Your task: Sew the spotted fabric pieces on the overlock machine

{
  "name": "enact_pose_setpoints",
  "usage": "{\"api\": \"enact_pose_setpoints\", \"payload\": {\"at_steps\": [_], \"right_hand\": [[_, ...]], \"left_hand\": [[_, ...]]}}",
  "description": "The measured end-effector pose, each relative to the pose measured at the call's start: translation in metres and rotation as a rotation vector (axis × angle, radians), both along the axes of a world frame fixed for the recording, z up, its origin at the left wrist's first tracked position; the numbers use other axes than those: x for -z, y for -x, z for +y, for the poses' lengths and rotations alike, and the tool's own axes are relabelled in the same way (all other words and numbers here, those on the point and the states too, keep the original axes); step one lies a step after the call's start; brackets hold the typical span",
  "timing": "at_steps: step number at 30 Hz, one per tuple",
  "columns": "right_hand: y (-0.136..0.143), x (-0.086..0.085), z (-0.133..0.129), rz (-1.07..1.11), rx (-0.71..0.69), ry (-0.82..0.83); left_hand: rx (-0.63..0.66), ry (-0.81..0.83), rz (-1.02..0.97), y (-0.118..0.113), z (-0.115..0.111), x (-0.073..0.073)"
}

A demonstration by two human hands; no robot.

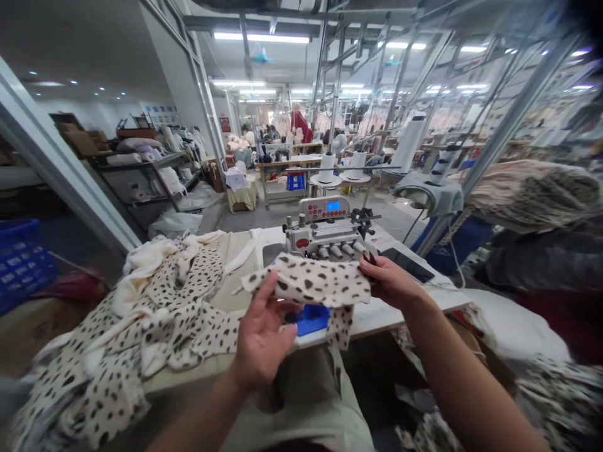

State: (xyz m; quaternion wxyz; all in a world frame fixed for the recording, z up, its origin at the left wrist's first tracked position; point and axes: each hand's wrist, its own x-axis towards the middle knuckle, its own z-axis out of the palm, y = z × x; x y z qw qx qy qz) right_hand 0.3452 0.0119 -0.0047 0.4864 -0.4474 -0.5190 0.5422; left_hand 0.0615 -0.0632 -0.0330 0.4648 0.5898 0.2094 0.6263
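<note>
A cream piece of fleece fabric with dark spots (320, 279) is stretched between my hands, above the front edge of the sewing table. My left hand (261, 336) has its left end at the fingers, with the index finger across the front and the thumb held away from it. At the opposite end, my right hand (389, 282) pinches the edge. A small dark tool, seemingly thread snips, sticks up from the right fingers (370, 257). Below, a spotted strip (340, 326) hangs over the table edge. Directly behind the fabric stands an overlock sewing machine (325, 235) with a lit blue display.
A heap of spotted fleece (188, 307) covers the table's left side. Blue plastic (313, 319) shows beneath the fabric. Thread cones (327, 166) stand behind the machine. Stacked fabric (537, 188) lies at right, and a blue crate (26, 263) at left. Metal posts (207, 119) rise around the station.
</note>
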Motion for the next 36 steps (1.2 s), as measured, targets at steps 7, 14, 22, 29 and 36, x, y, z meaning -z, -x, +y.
{"api": "enact_pose_setpoints", "payload": {"at_steps": [7, 14, 22, 29, 36], "right_hand": [[-0.049, 0.056, 0.013, -0.626, 0.032, 0.033], [-0.011, 0.081, -0.028, -0.933, 0.405, -0.29], [0.074, 0.046, -0.038, -0.768, -0.181, -0.344], [0.083, 0.052, -0.03, -0.78, -0.338, -0.295], [0.068, 0.065, -0.035, -0.622, -0.175, -0.149]], "left_hand": [[0.017, 0.192, 0.432, -0.011, -0.023, 0.072], [-0.158, -0.057, 1.199, -0.026, -0.021, 0.084], [-0.142, -0.467, 1.518, -0.037, -0.021, 0.097], [-0.218, -0.68, 1.477, -0.034, -0.02, 0.089], [-0.496, -0.343, 1.483, 0.006, -0.017, 0.092]]}}
